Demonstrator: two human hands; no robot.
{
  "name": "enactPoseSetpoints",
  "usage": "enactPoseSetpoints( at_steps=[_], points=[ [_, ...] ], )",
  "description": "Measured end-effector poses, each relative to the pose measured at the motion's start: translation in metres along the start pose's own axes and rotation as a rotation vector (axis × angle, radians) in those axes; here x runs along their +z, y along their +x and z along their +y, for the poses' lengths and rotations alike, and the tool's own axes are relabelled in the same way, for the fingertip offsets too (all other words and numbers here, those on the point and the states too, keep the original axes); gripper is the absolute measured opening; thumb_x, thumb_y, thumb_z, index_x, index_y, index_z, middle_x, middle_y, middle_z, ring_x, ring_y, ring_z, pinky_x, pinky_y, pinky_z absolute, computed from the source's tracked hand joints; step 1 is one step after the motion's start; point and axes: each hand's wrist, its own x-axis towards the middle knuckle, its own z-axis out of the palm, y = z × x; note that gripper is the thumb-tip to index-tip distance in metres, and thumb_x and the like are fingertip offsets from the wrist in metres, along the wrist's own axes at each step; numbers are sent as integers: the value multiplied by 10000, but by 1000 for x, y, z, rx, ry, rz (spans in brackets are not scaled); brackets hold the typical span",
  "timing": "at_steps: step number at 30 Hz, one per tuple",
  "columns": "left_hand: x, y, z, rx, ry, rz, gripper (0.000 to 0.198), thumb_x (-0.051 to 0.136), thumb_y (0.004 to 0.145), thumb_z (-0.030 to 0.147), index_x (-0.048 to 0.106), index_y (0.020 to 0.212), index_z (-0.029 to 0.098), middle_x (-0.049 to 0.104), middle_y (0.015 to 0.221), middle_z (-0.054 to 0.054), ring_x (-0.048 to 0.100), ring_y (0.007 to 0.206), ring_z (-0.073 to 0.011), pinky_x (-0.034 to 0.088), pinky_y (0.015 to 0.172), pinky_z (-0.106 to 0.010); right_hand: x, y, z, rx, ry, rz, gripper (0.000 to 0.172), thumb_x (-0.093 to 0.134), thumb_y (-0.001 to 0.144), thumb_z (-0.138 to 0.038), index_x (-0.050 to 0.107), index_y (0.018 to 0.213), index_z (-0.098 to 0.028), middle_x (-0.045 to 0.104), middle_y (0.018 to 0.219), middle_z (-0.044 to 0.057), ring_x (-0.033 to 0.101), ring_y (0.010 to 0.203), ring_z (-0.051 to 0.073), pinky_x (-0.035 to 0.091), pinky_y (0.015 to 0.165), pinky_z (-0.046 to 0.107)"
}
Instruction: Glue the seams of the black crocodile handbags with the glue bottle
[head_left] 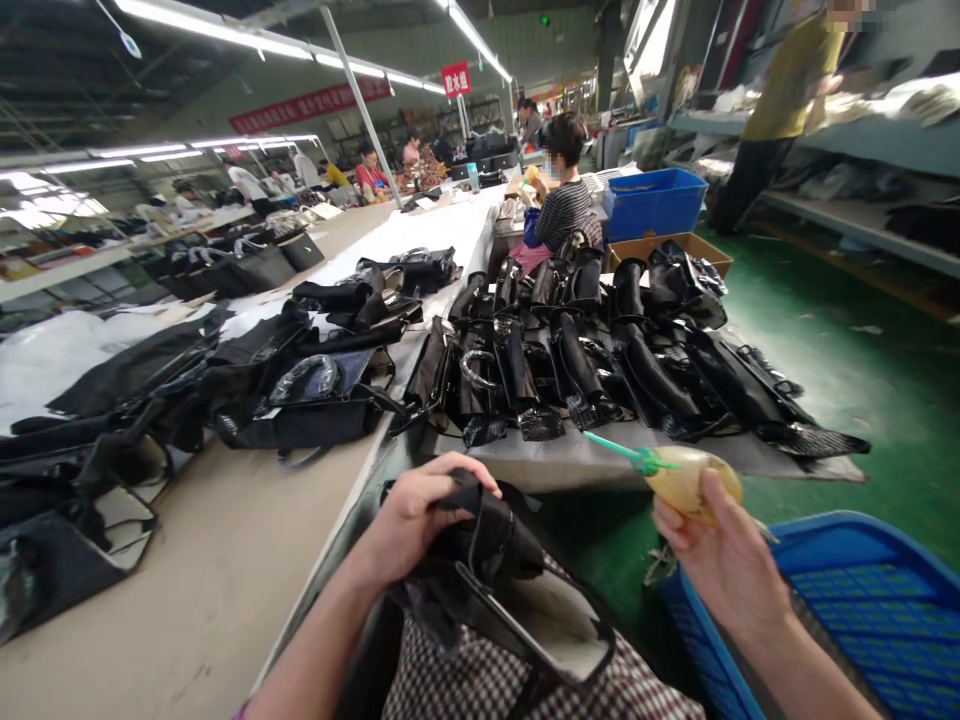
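My left hand (420,510) is closed on the upper edge of a black handbag (517,560), its fingers curled over a folded black flap. The bag lies over my lap on a checkered cloth (442,670), and its pale lining shows at the opening. In my right hand (720,550) is a yellowish squeeze bottle (697,485) with a thin green nozzle. The nozzle points up and to the left, apart from the bag. What the bottle contains cannot be made out.
Rows of black bags (577,370) lie on the table ahead. More black bags (300,400) cover the long table at left. A blue basket (847,610) stands at lower right. Beyond are a seated person (562,200), a blue bin (652,203) and a cardboard box (705,255).
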Motion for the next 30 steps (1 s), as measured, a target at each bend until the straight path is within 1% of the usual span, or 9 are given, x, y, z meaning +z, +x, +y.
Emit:
enactPoseSetpoints(
  at_steps=[3,5,10,13,16,19,23,26,30],
  points=[
    [-18,26,-3,15,-78,-148,269,690,876,361,809,872,119,715,1017,-148,706,913,-274,578,838,-372,-38,-4,-23,8,-151,32,329,873,794,-414,748,1035,-228,645,979,52,503,643,154,485,463,208],
    [-13,45,-22,-31,-136,-226,307,745,839,410,812,886,114,705,1040,-145,690,925,-273,565,845,-377,-59,-11,-32,15,-266,100,420,893,741,-394,750,1109,-249,665,1093,75,571,751,205,518,480,221],
    [44,81,-89,-80,-223,-258,282,827,752,398,793,797,122,685,986,-87,637,921,-212,496,859,-309,-90,-31,-38,95,-498,135,594,888,699,-433,701,1236,-259,698,1171,103,641,960,312,586,591,265],
    [73,91,-111,-101,-264,-311,274,855,708,387,769,718,127,684,975,-72,621,868,-190,483,816,-300,-102,-34,-37,80,-655,99,618,883,713,-464,682,1260,-261,705,1140,95,650,881,294,574,551,258],
    [84,96,-120,-132,-289,-336,272,863,688,375,759,705,124,676,967,-60,602,812,-167,469,761,-286,-105,-33,-37,11,-832,62,573,885,726,-469,681,1226,-277,714,1003,54,592,640,208,509,426,227],
    [85,100,-122,-155,-298,-334,259,859,684,356,752,699,120,662,958,-50,583,786,-150,453,738,-275,-96,-34,-37,-37,-932,28,514,874,739,-462,682,1177,-275,710,944,33,562,561,184,514,416,237],
    [86,103,-124,-166,-303,-335,236,854,680,332,748,689,122,656,958,-47,575,794,-147,446,731,-269,-87,-32,-35,-84,-981,17,492,834,777,-438,653,1209,-286,707,1043,31,636,708,217,544,483,223],
    [87,104,-127,-165,-307,-343,228,850,683,327,748,685,123,652,958,-46,579,802,-148,445,725,-266,-94,-24,-32,-121,-1079,-105,492,836,786,-431,645,1216,-286,712,1086,43,680,833,251,546,507,217],
    [88,105,-128,-163,-306,-350,224,854,680,327,762,708,125,655,963,-46,585,804,-149,450,728,-268,-106,-13,-27,-219,-1182,-199,489,803,834,-451,618,1257,-289,695,1170,63,689,989,288,594,712,278]
  ],
)
